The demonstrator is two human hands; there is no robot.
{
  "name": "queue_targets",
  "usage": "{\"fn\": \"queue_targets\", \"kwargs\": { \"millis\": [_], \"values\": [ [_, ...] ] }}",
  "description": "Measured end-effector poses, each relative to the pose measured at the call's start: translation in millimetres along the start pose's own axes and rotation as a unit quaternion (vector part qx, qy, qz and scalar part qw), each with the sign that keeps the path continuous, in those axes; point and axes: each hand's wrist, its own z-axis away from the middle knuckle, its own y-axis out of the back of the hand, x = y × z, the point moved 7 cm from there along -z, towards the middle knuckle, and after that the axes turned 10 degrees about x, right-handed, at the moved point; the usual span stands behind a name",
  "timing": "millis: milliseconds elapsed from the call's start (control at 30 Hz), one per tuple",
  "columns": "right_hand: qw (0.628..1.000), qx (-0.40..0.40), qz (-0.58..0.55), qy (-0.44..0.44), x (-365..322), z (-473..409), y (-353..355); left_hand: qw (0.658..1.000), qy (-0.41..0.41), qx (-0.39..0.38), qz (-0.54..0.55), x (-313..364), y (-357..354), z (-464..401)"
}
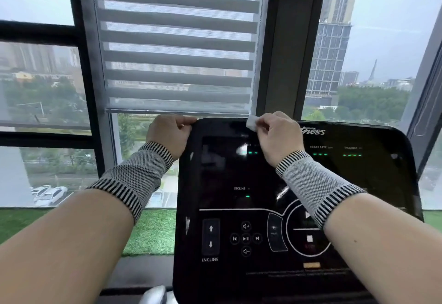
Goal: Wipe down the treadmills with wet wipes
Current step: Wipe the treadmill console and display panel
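Note:
A black glossy treadmill console [239, 172] fills the lower right, with green readouts and incline, volume and stop buttons. My left hand [171, 133] grips the console's top left corner. My right hand [277, 133] pinches a small folded white wet wipe [252, 121] and presses it on the console's top edge, near the middle. Both wrists wear grey knitted bands with striped cuffs.
A window with a half-lowered striped blind [177, 40] stands right behind the console. A dark window frame post [287, 40] rises at the right of the blind. Green artificial turf [150, 229] lies on the sill below. A silver handle part [155, 294] shows at the bottom edge.

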Motion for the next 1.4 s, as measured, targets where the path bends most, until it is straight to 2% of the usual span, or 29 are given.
{"fn": "queue_targets", "kwargs": {
  "millis": [200,367,533,700,900,1033,1100,1267,1400],
  "values": [
    [0.999,-0.014,-0.008,0.029,-36.7,-6.1,-15.0,1.0,0.011,0.013,0.02,-3.5,-1.8,0.1],
    [1.0,0.015,0.015,-0.022,-3.1,-0.3,-1.5,0.999,0.011,0.019,0.033,-6.1,-3.7,-0.2],
    [0.999,-0.021,-0.017,0.018,-49.4,-1.0,-20.4,0.999,0.013,0.018,0.045,-6.4,-4.2,-0.1],
    [0.999,0.019,0.005,-0.028,-8.1,3.2,1.0,0.999,0.005,0.015,0.045,-7.7,-4.1,-0.7],
    [1.0,-0.015,-0.009,-0.001,-45.8,-1.5,-16.1,0.999,0.012,0.005,0.04,-9.6,-3.6,-1.7],
    [0.999,0.009,0.003,-0.038,-11.8,4.1,-5.3,0.999,0.011,0.005,0.046,-9.1,-3.6,-0.9],
    [0.999,0.023,-0.003,-0.045,-16.0,4.7,-5.7,0.999,0.011,0.01,0.046,-9.5,-2.5,-0.3],
    [0.999,-0.032,-0.011,0.002,-52.8,2.2,-22.3,0.999,0.012,0.002,0.048,-8.3,-1.1,0.0],
    [0.998,0.017,-0.003,-0.063,-14.3,6.7,-3.3,0.998,0.014,-0.004,0.055,-12.0,-3.5,-0.7]
  ]
}}
